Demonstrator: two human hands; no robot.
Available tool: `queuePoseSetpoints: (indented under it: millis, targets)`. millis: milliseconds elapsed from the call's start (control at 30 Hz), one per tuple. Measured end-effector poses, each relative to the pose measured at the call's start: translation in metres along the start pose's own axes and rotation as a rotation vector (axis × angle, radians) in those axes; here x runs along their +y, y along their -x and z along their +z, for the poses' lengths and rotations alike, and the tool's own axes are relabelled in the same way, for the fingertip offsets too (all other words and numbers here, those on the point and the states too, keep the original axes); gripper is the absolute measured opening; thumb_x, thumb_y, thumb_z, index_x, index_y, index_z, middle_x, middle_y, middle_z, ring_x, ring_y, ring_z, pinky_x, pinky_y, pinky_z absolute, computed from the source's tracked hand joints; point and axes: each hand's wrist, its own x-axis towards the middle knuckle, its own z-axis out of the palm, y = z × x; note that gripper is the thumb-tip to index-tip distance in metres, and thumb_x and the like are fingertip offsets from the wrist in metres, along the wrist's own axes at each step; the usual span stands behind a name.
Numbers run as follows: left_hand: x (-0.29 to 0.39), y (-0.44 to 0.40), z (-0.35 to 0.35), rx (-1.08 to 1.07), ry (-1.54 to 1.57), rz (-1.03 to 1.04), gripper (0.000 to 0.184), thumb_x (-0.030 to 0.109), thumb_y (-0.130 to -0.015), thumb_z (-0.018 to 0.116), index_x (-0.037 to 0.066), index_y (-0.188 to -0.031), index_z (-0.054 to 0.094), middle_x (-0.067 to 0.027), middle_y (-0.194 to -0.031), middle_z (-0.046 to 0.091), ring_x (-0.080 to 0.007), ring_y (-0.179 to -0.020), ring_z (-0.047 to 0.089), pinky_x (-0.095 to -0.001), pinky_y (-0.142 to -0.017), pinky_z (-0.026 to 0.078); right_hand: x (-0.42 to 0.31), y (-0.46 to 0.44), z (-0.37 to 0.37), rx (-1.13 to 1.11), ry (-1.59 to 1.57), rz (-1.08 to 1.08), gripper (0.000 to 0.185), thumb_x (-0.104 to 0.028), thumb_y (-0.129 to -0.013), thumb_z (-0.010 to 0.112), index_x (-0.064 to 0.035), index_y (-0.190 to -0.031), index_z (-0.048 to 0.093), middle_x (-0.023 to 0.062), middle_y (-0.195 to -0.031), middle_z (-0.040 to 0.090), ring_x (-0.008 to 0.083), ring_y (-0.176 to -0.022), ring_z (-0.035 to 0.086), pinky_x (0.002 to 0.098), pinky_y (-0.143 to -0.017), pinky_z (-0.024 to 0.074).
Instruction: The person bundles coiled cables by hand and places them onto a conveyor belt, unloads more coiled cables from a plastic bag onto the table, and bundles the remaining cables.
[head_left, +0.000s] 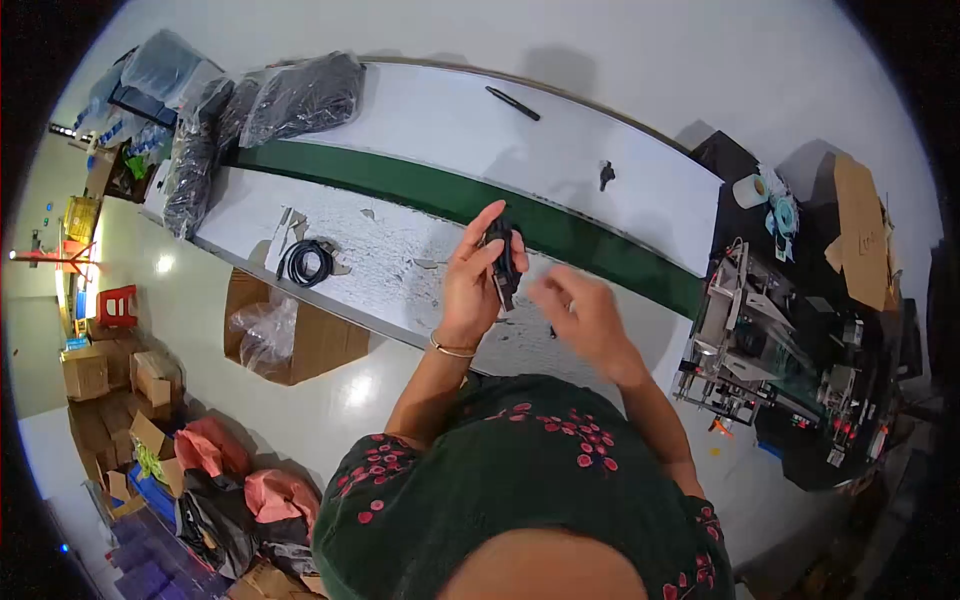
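In the middle of the view, my left hand is closed around a black object, held upright above the white table. Just to its right is my right hand, slightly blurred, with its fingers bent; whether it holds anything is too unclear to tell. A coiled black cable lies on the table to the left. Beyond my hands, a small black part and a black pen-like item rest on the far white strip.
A green strip runs along the table. Plastic-wrapped dark bundles lie at its left end. At the right stands a metal machine, near a tape roll. An open cardboard box sits below the front edge.
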Motion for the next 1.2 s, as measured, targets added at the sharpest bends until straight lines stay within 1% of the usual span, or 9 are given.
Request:
queuePoseSetpoints:
  millis: [467, 633, 733, 867, 967, 1033, 1067, 1133, 1200]
  targets:
    - [-0.009, -0.011, -0.013, 0.073, 0.057, -0.030, 0.045, 0.005, -0.093, 0.047, 0.002, -0.138, 0.041, -0.0098, -0.088, 0.056, -0.0145, -0.068, 0.053, -0.0209, -0.061, 0.044, 0.027, 0.003, 0.039, -0.383, -0.726, 0.323, 0.010, -0.008, -0.085, 0.064, 0.0002, -0.080, 0.060, 0.0050, -0.064, 0.060, 0.0112, -0.055, 0.054, 0.0211, -0.053, 0.0423]
    - [0.015, -0.026, -0.037, -0.038, 0.195, -0.044, 0.043, 0.006, -0.094, 0.047, 0.003, -0.136, 0.042, -0.0095, -0.082, 0.055, -0.0119, -0.055, 0.046, -0.0198, -0.051, 0.040, 0.042, 0.025, 0.045, -0.530, -0.473, 0.104, 0.007, -0.006, -0.084, 0.063, -0.0009, -0.081, 0.060, 0.0038, -0.061, 0.059, 0.0114, -0.054, 0.053, 0.0214, -0.056, 0.0438]
    - [0.023, -0.027, -0.045, -0.204, 0.286, -0.173, 0.045, 0.006, -0.094, 0.047, 0.003, -0.138, 0.040, -0.0087, -0.079, 0.054, -0.0096, -0.051, 0.043, -0.0188, -0.047, 0.036, 0.034, 0.021, 0.030, -0.514, -0.311, 0.210, 0.004, -0.004, -0.081, 0.064, -0.0014, -0.083, 0.061, 0.0052, -0.072, 0.062, 0.0126, -0.062, 0.055, 0.0228, -0.062, 0.0462]
    - [0.022, -0.020, -0.042, -0.429, 0.387, -0.361, 0.047, 0.006, -0.094, 0.047, 0.002, -0.140, 0.037, -0.0078, -0.076, 0.052, -0.0071, -0.046, 0.038, -0.0178, -0.041, 0.031, 0.032, -0.006, -0.004, 0.281, 0.051, -0.263, 0.034, -0.013, -0.075, 0.070, -0.0022, -0.105, 0.059, 0.0075, -0.102, 0.063, 0.0174, -0.082, 0.057, 0.0300, -0.081, 0.0459]
    - [0.011, -0.014, -0.025, -0.622, 0.451, -0.484, 0.048, 0.006, -0.094, 0.047, 0.003, -0.140, 0.035, -0.0075, -0.074, 0.052, -0.0065, -0.040, 0.033, -0.0179, -0.036, 0.026, 0.033, -0.025, -0.023, 0.117, 0.077, -0.358, 0.040, -0.023, -0.078, 0.074, -0.0017, -0.107, 0.058, 0.0096, -0.096, 0.063, 0.0197, -0.079, 0.059, 0.0328, -0.075, 0.0480]
    - [0.007, -0.018, -0.020, -0.632, 0.419, -0.482, 0.048, 0.007, -0.094, 0.047, 0.003, -0.141, 0.035, -0.0073, -0.075, 0.052, -0.0073, -0.043, 0.037, -0.0183, -0.038, 0.029, 0.059, -0.017, -0.023, -0.270, -0.253, -0.060, 0.037, -0.023, -0.081, 0.072, -0.0005, -0.107, 0.058, 0.0073, -0.087, 0.064, 0.0190, -0.076, 0.060, 0.0316, -0.071, 0.0498]
    - [0.005, -0.019, -0.019, -0.630, 0.386, -0.469, 0.049, 0.007, -0.094, 0.048, 0.003, -0.141, 0.034, -0.0072, -0.076, 0.053, -0.0081, -0.046, 0.040, -0.0187, -0.040, 0.032, 0.058, -0.015, -0.024, -0.270, -0.248, -0.062, 0.037, -0.023, -0.081, 0.072, -0.0005, -0.107, 0.058, 0.0073, -0.087, 0.064, 0.0190, -0.076, 0.060, 0.0316, -0.071, 0.0498]
    - [0.003, -0.018, -0.021, -0.609, 0.322, -0.433, 0.051, 0.008, -0.094, 0.049, 0.003, -0.141, 0.032, -0.0068, -0.077, 0.053, -0.0098, -0.052, 0.046, -0.0195, -0.045, 0.038, 0.055, -0.006, -0.020, -0.391, -0.525, 0.344, 0.034, -0.024, -0.084, 0.070, 0.0008, -0.103, 0.057, 0.0041, -0.076, 0.063, 0.0184, -0.064, 0.058, 0.0307, -0.061, 0.0495]
    - [-0.005, -0.013, -0.030, -0.476, 0.032, -0.293, 0.052, 0.008, -0.093, 0.051, 0.003, -0.141, 0.031, -0.0070, -0.079, 0.054, -0.0108, -0.057, 0.048, -0.0206, -0.050, 0.040, 0.055, -0.002, -0.012, -0.312, -0.549, 0.333, 0.031, -0.022, -0.084, 0.069, 0.0003, -0.102, 0.058, 0.0040, -0.074, 0.062, 0.0166, -0.060, 0.056, 0.0293, -0.057, 0.0471]
